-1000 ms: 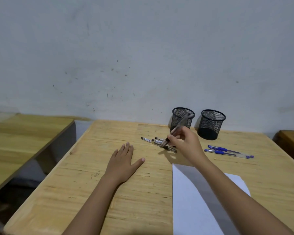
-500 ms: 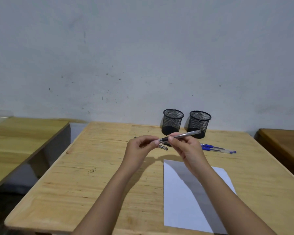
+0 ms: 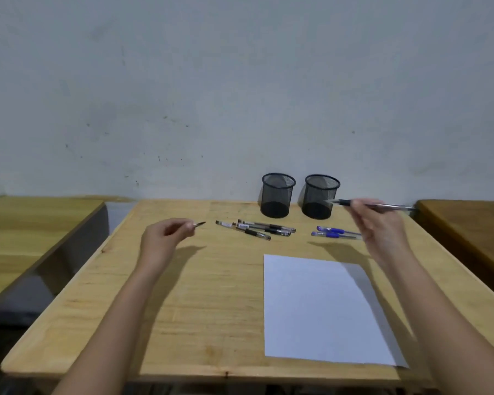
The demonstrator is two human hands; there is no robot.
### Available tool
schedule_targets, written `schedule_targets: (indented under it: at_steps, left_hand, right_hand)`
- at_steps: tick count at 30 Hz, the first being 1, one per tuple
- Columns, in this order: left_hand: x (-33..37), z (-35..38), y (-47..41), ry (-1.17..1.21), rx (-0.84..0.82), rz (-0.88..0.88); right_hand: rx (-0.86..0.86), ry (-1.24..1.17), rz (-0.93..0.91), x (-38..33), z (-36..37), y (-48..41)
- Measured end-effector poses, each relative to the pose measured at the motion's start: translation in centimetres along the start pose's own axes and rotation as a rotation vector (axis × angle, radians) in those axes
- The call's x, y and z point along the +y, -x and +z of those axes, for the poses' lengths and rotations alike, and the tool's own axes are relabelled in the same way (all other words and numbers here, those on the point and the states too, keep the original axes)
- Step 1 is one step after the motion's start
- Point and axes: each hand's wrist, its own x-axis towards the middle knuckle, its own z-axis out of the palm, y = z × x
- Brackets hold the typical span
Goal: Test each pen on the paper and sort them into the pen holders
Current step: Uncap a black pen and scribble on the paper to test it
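Note:
My right hand (image 3: pixel 380 223) holds an uncapped black pen (image 3: pixel 340 202) level in the air, its tip pointing left in front of the right mesh holder (image 3: pixel 321 195). My left hand (image 3: pixel 163 238) is raised over the table's left part and pinches the pen cap (image 3: pixel 199 224) between its fingertips. Three black pens (image 3: pixel 257 228) lie in a loose bunch before the left mesh holder (image 3: pixel 278 193). Two blue pens (image 3: pixel 332 232) lie to their right, partly behind my right hand. A white sheet of paper (image 3: pixel 311 309) lies on the near right of the wooden table (image 3: pixel 211 295).
Both holders stand at the table's back edge against a grey wall. Another wooden table (image 3: pixel 26 229) stands to the left across a gap, and a darker one (image 3: pixel 468 223) to the right.
The hands, together on the pen half a second ago, have pulled apart: the cap came off to the left in my left hand, the pen moved right in my right hand.

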Motion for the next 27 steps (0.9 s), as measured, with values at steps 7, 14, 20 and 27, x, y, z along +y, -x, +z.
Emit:
schedule_targets:
  at_steps: [7,14,20,27]
  left_hand:
    - [-3.8,6.8,1.5,-0.242,-0.191,0.048]
    - [-4.7,7.5,0.5,-0.412,-0.163,0.162]
    - [-4.2,7.8,1.1,-0.521,-0.121,0.206]
    - [-1.5,9.3,5.6,-0.496,-0.585,0.266]
  right_hand:
    - [-0.085,0.295,0.130,5.5,2.4,1.9]
    - [-0.147,0.152,0.218,6.1,2.7,2.1]
    - [-0.091,0.288,0.202,7.5,3.1,1.9]
    - [-0.051,0.217,0.233,8.3,4.6,1.6]
